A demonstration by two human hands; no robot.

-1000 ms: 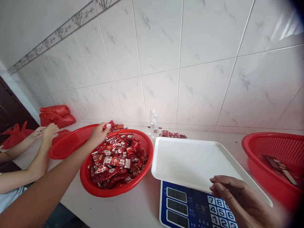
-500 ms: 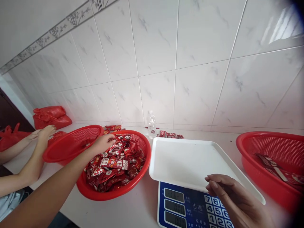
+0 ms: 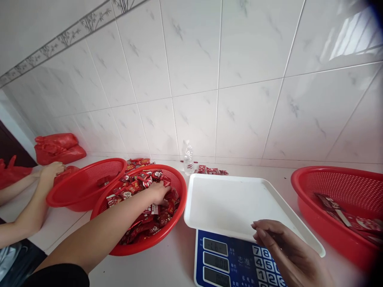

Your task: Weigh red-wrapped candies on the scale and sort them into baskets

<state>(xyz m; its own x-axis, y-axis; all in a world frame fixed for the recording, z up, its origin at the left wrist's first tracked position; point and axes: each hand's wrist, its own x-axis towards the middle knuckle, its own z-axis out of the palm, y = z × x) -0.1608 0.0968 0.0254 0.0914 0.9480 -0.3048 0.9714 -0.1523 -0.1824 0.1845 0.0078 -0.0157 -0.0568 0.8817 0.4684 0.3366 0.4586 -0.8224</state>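
- Packets [image 3: 131, 189] crowd the red basket [image 3: 183, 193], left of frame centre.
- My left hand [image 3: 158, 192] is among them; from here I cannot tell whether its hidden fingertips pinch any.
- My right hand [image 3: 283, 242], lower right, curls loosely before the scale [image 3: 243, 249], visibly empty.
- I judge this picking; the next move calls for a sure grip.

Partly out of sight
The left hand [image 3: 158, 193]'s fingertips are lost among the packets [image 3: 131, 186]; the right hand [image 3: 283, 245] covers some scale [image 3: 241, 249] keys [image 3: 261, 275]; the rightmost basket [image 3: 324, 227] runs past the frame's edge.
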